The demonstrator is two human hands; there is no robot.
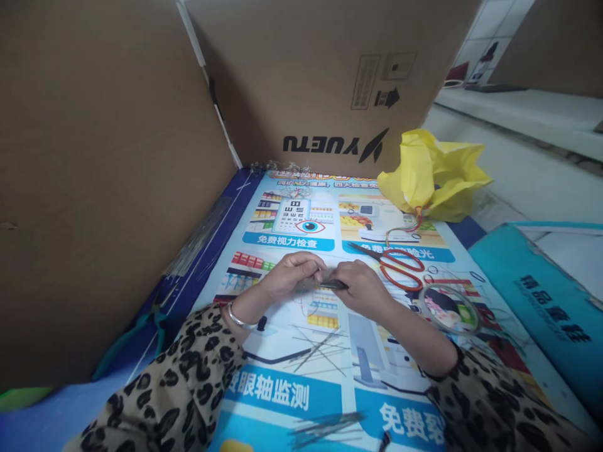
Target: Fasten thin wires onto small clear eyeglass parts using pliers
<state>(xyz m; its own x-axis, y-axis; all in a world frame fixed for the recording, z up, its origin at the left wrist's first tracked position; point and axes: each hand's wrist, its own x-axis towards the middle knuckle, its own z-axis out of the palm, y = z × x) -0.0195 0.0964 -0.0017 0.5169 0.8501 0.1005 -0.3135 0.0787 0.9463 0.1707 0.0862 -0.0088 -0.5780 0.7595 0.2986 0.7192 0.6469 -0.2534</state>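
Observation:
My left hand [293, 275] and my right hand [362, 287] are close together over the poster sheet, in the middle of the view. Left thumb and fingertips are pinched together on something too small to name. My right hand is closed, with a short dark narrow object [333, 284] sticking out beneath its fingers toward the left hand. What kind of object it is cannot be told. Below the hands, several thin wire pieces [320, 351] lie crossed on the sheet. A second bunch of thin wires [327, 428] lies closer to me.
Orange-handled scissors [401, 267] and a clear tape roll [424, 301] lie right of my hands. Behind them sits a yellow bag [424, 176]. Teal-handled pliers [157, 320] and more wires [200, 235] are at left. Cardboard walls [330, 75] stand behind; a teal box [541, 301] is at right.

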